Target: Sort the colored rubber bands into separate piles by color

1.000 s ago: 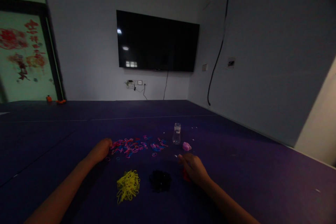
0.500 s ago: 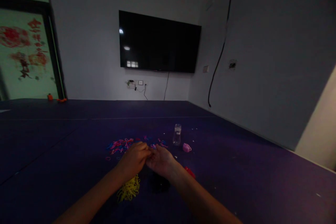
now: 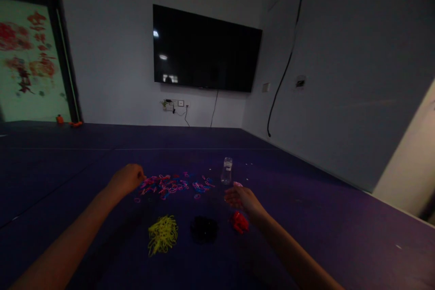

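Observation:
My left hand (image 3: 127, 179) is at the left end of a loose spread of pink, blue and red rubber bands (image 3: 166, 185), its fingers curled together. Whether a band is between those fingertips is too small to see. My right hand (image 3: 243, 198) hovers with fingers stretched out and the palm turned partly up, just behind a red heap (image 3: 239, 222). It partly covers a pink object (image 3: 237, 184). Nearer to me lie a heap of yellow rubber bands (image 3: 163, 234) and a black heap (image 3: 204, 229).
A clear, bottle-like container (image 3: 226, 171) stands upright behind my right hand. Small white scraps (image 3: 247, 179) dot the purple surface (image 3: 306, 235). A television (image 3: 205, 47) hangs on the far wall, and a dark cable (image 3: 285, 65) dangles at the right.
My hands were together in the middle and have parted. The left has moved left to the edge of the colored bands; the right has moved right, in front of the pink object.

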Motion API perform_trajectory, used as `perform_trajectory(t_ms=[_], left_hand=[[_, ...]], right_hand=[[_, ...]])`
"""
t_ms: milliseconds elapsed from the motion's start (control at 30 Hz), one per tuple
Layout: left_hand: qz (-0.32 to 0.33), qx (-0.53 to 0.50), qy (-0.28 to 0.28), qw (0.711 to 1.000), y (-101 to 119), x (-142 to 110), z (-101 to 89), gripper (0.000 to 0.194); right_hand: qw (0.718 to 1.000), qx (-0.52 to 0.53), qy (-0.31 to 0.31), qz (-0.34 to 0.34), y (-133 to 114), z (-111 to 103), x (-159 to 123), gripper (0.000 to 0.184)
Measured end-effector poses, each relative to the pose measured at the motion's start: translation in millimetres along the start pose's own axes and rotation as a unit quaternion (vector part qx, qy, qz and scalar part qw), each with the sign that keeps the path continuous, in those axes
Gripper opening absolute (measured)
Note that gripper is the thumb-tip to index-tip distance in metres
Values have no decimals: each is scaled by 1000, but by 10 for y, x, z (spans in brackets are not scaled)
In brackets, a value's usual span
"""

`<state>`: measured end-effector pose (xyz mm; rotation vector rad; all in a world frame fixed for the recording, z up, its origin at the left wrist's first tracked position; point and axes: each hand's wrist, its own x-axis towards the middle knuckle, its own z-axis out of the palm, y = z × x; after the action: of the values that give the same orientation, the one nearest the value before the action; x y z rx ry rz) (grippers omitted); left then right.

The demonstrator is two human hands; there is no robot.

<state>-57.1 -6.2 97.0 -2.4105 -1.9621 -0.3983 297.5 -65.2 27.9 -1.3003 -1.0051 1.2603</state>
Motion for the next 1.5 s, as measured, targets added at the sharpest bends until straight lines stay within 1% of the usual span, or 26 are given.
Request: perform_trajectory(t_ms=[67, 167, 233, 300, 333, 367, 433, 500, 533, 600, 667, 767, 867, 933, 1033, 1100, 1200, 1267, 1300, 1400, 1500], left_hand=[[-22, 24, -21, 999, -100, 25, 43, 16], [-37, 44, -39, 998, -177, 45, 111, 15], [-41, 49, -50, 997, -203, 51, 149, 14], [-42, 53, -66, 995, -224, 57, 179, 14], [-42, 55, -74, 995, -234, 60, 190, 13], [-41, 57, -79, 994, -244, 63, 199, 13], [-42, 56, -81, 994, -263, 69, 213, 12], [-45, 54, -79, 994, -279, 73, 229, 11], [-46, 53, -79, 994, -286, 74, 240, 10], [-46, 50, -83, 994, -300, 75, 268, 10], [-46, 47, -88, 994, -312, 76, 304, 11], [-45, 42, -94, 994, -318, 81, 367, 12], [-37, 34, -99, 994, -301, 88, 433, 16], [-31, 29, -101, 994, -280, 89, 473, 17], [-22, 20, -104, 994, -250, 87, 524, 16], [-19, 17, -103, 994, -237, 85, 547, 13], [-16, 15, -98, 995, -225, 85, 573, 13], [-14, 15, -97, 995, -216, 84, 585, 13], [-12, 15, -97, 995, -213, 84, 588, 13], [-7, 12, -99, 995, -211, 89, 580, 11], [1, 5, -95, 995, -215, 104, 521, 13]], right_hand=[[999, -40, -3, 3, 5, -52, -59, 44], [997, -82, -9, 4, 2, -72, -97, 49], [994, -111, -10, -24, 16, -79, -82, 51], [982, -165, -16, -85, 51, -88, -59, 51], [970, -208, -26, -124, 74, -91, -53, 50], [951, -260, -41, -164, 98, -92, -53, 48], [899, -366, -83, -227, 139, -86, -72, 42], [848, -440, -126, -267, 164, -76, -103, 39], [831, -459, -143, -280, 169, -73, -118, 38], [811, -479, -164, -293, 167, -75, -138, 39], [811, -483, -170, -282, 155, -89, -146, 40], [818, -483, -159, -268, 128, -116, -139, 40], [808, -496, -139, -285, 114, -129, -119, 38], [805, -506, -133, -280, 111, -129, -101, 38], [817, -501, -125, -258, 72, -105, -72, 41], [823, -493, -116, -257, -6, -58, -54, 42], [815, -488, -97, -298, -206, 84, -33, 40], [810, -472, -93, -335, -362, 223, -19, 39], [813, -457, -93, -350, -433, 302, -10, 40], [836, -411, -79, -356, -578, 548, 45, 42], [872, -345, -81, -339, -592, 790, 137, 41]])
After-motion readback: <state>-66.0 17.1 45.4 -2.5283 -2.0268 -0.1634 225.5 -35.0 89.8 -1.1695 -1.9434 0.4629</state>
